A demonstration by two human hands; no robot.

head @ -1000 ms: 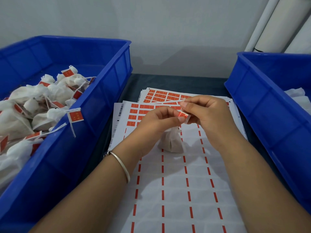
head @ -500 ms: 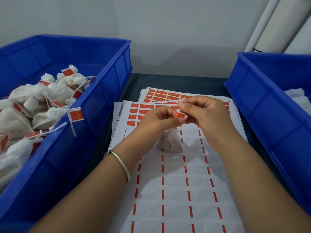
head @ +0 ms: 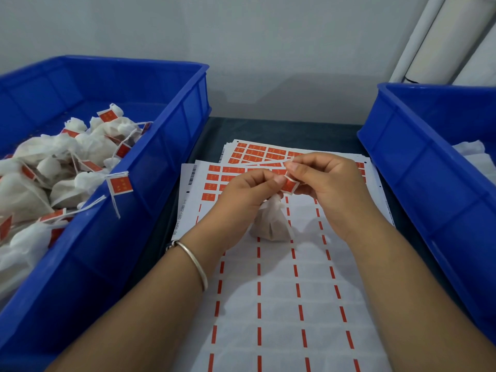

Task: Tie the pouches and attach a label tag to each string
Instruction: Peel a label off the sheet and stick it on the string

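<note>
Left hand (head: 247, 187) and right hand (head: 326, 181): both pinching one red label tag (head: 289, 184) between fingertips, above mid-desk; white pouch (head: 272, 222): beneath the hands, standing on the label sheet (head: 281, 291); left bin (head: 112, 210): tagged pouches (head: 67, 167) heaped inside, at the desk's left edge; right bin (head: 429, 170): at the right edge.

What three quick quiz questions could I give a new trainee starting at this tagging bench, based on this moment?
1. True or false: both hands pinch the red label tag.
2. Which bin holds tagged pouches: A the left bin, B the right bin?
3. Fill in: the white pouch under the hands rests on a ____ sheet.

Key: 1 true: the left hand and right hand both pinch it. 2 A. 3 label; the label sheet.
</note>
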